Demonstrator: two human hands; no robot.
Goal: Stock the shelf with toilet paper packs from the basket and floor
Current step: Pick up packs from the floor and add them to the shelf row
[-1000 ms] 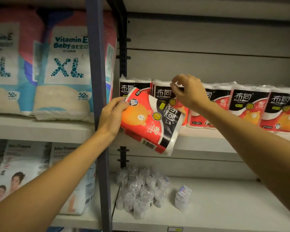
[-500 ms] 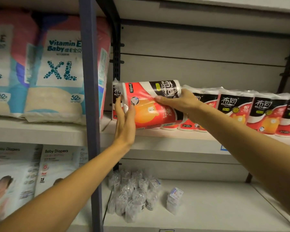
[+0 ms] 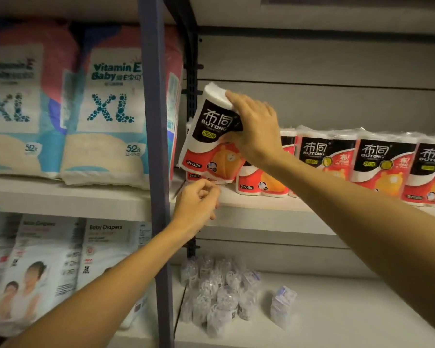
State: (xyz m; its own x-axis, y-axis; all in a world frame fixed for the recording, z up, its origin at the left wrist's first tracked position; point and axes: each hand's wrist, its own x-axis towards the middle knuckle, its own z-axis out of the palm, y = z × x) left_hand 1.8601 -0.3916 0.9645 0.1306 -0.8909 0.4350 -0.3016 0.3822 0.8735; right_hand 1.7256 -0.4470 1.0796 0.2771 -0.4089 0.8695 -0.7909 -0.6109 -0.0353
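My right hand grips a red, black and white toilet paper pack by its top right side. The pack stands nearly upright, tilted a little, at the left end of the middle shelf, in front of another pack that shows below it. A row of matching packs runs along the shelf to the right. My left hand hangs just below the held pack at the shelf's front edge, fingers loosely curled, holding nothing.
A blue-grey upright post divides the shelving. Big XL diaper bags fill the left bay, with more diaper packs under them. Several small clear-wrapped items sit on the lower shelf.
The pack went from lying sideways in both hands to standing upright on the shelf's left end. My left hand let go and dropped below it. My right hand moved to the pack's top.
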